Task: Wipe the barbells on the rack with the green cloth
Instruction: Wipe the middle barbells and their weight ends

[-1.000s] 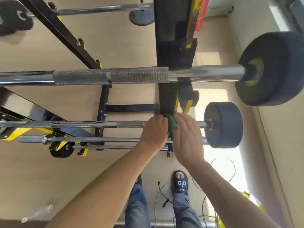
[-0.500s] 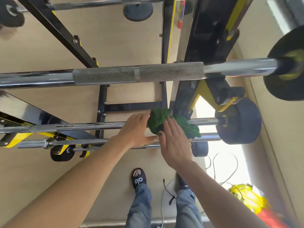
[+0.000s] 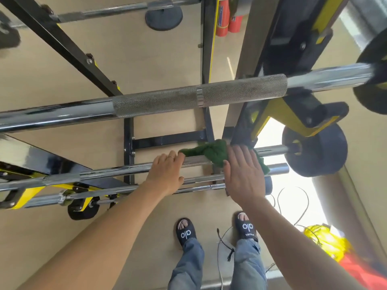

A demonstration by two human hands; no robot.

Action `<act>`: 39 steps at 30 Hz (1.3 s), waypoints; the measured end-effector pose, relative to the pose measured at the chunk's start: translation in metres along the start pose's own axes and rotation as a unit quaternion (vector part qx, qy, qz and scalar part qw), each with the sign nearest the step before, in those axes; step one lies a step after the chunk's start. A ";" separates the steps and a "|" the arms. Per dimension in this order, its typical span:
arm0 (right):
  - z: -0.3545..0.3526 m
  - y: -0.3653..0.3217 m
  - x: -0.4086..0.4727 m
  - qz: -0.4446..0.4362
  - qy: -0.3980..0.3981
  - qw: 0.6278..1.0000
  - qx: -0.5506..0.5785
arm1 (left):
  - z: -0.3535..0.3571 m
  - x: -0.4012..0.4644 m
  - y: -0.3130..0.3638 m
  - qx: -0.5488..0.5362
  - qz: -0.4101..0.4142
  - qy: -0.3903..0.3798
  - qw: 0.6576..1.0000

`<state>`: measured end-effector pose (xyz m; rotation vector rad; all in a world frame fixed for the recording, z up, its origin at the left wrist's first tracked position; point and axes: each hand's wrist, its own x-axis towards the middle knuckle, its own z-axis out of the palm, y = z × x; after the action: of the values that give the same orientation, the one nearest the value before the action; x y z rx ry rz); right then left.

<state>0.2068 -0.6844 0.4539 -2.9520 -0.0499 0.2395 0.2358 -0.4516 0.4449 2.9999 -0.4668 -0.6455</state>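
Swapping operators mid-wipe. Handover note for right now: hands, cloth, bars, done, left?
Left hand: gripping the second bar from the top, at one end of the green cloth.
Right hand: flat, fingers straight, pressing the cloth onto that bar near the dark weight plate.
Done: cannot tell how much is already wiped.
Left: finish this bar, then the top knurled bar and the lower bars.

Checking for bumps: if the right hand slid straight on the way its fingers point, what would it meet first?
Probably the black rack post, just beyond the right hand and the green cloth it presses on the bar; depth is unclear.
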 end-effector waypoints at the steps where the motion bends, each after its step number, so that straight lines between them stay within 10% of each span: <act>1: 0.001 -0.003 0.001 0.017 0.006 1.000 0.000 | 0.001 0.000 0.000 0.001 0.002 0.004 1.000; 11: 0.010 -0.047 -0.007 -0.060 -0.007 0.997 0.042 | -0.005 0.004 -0.003 -0.028 -0.011 -0.056 0.998; 19: 0.017 -0.061 -0.002 0.131 0.067 0.983 0.105 | -0.007 0.006 -0.003 -0.051 -0.008 -0.064 0.997; 26: 0.022 -0.056 -0.014 -0.037 0.017 0.998 0.037 | -0.012 0.004 -0.004 -0.076 -0.016 -0.071 0.994; 33: 0.020 -0.063 -0.006 0.176 0.099 0.972 0.118 | -0.010 0.005 -0.004 -0.088 -0.006 -0.070 0.994; 39: 0.041 -0.096 -0.031 0.014 0.051 0.992 0.116 | -0.011 0.005 -0.002 -0.079 -0.022 -0.070 0.994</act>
<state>0.1674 -0.5845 0.4360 -2.7296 0.0317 0.0918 0.2454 -0.4515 0.4529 2.8351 -0.3369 -0.8572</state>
